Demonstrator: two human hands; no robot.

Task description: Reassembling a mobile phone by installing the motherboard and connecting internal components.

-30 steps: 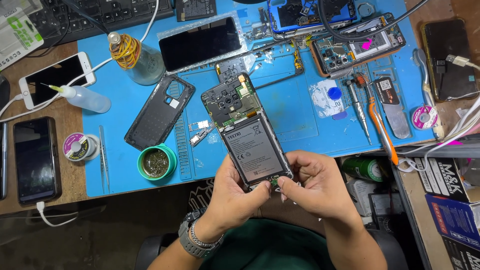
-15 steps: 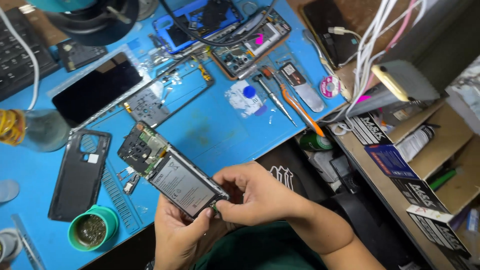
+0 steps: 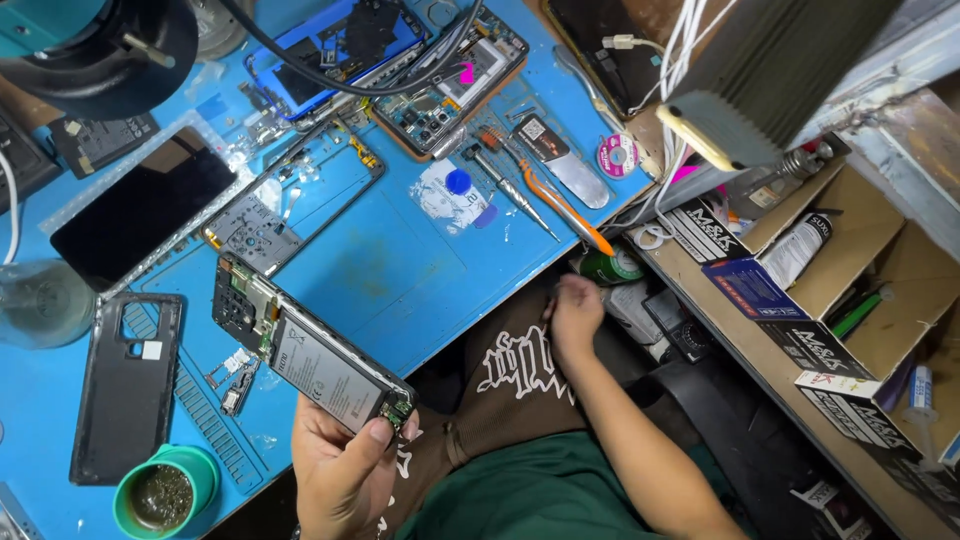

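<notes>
Left fingers: thumb (image 3: 372, 432) pressed flat on the bottom edge of the phone (image 3: 310, 355), the others curled beneath it, clamped on that lower end.
Left hand (image 3: 340, 465): low in the frame, at the mat's near edge, palm up under the phone.
Right fingers: curled loosely together, holding nothing that shows; whether they touch anything I cannot tell.
Right hand (image 3: 575, 315): well apart from the phone, below the mat's right edge, near a green-capped bottle (image 3: 610, 268).
Phone: opened, back cover off; a flat rectangle with a grey, smooth battery filling the middle and a dark circuit board with small metal parts at the far end.
Axis: long axis runs diagonally, board end to the upper left over the mat, held end to the lower right.
Place: its upper half lies over the mat (image 3: 400, 270), its lower end off the edge in the left hand.
Mat: blue, rubbery, with ruled ridges along the near left side.
Back cover (image 3: 125, 385): black, matt, rounded corners, lying flat left of the phone.
Cup (image 3: 165, 492): green, round, with brownish wool-like filling, at the near left corner.
Screwdriver (image 3: 555, 200): orange handle, lying on the right part of the mat.
</notes>
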